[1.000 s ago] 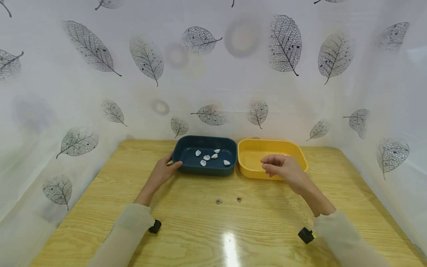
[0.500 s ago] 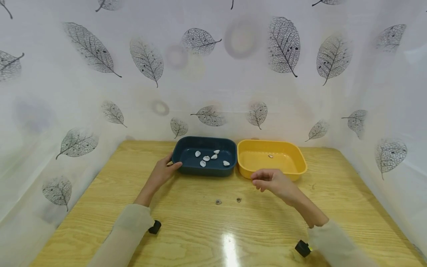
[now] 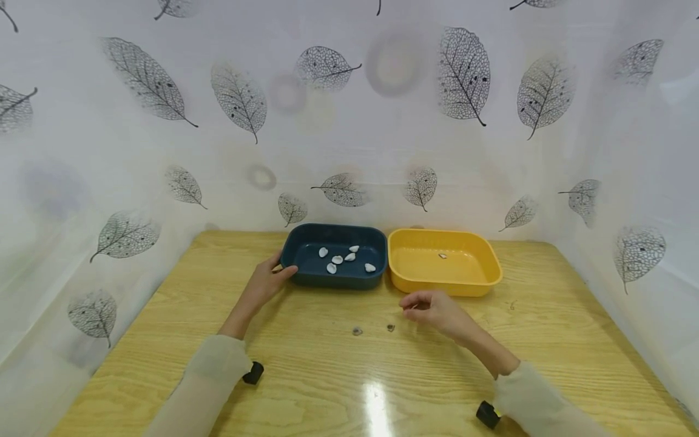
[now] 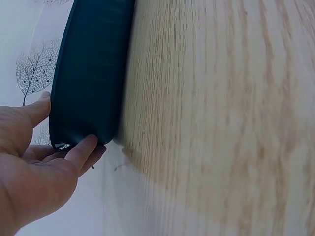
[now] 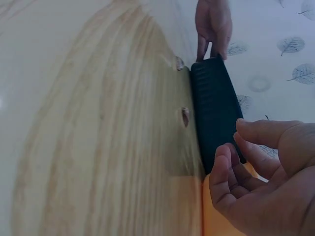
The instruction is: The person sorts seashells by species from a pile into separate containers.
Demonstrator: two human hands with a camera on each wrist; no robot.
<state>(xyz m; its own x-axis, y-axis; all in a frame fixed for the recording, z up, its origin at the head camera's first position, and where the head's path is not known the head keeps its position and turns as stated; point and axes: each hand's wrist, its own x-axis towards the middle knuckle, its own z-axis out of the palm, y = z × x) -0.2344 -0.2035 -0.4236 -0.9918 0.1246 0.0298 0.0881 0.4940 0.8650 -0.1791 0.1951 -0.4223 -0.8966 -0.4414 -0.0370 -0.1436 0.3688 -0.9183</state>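
Note:
My left hand (image 3: 266, 284) holds the left end of a dark blue plastic basin (image 3: 333, 281). In the left wrist view its thumb is at the rim and its fingers (image 4: 81, 153) lie against the end wall. Several white seashells (image 3: 337, 260) lie inside that basin. My right hand (image 3: 434, 311) hovers over the table in front of the yellow basin (image 3: 445, 289), fingers loosely bent with nothing between them. To its left lie two small brownish-grey shells, a nearer one (image 3: 390, 328) and a farther one (image 3: 357, 331). One small shell (image 3: 443, 256) sits inside the yellow basin.
Both basins stand side by side at the back of the wooden table (image 3: 306, 376). Behind and beside it hangs a white curtain (image 3: 360, 133) printed with leaves. A black wrist camera (image 3: 488, 414) sits under the right sleeve, another black camera (image 3: 253, 372) under the left.
My right hand has moved from over the yellow basin toward me and left, down near the two shells on the table. The small shell in the yellow basin has come into sight. My left hand stays put.

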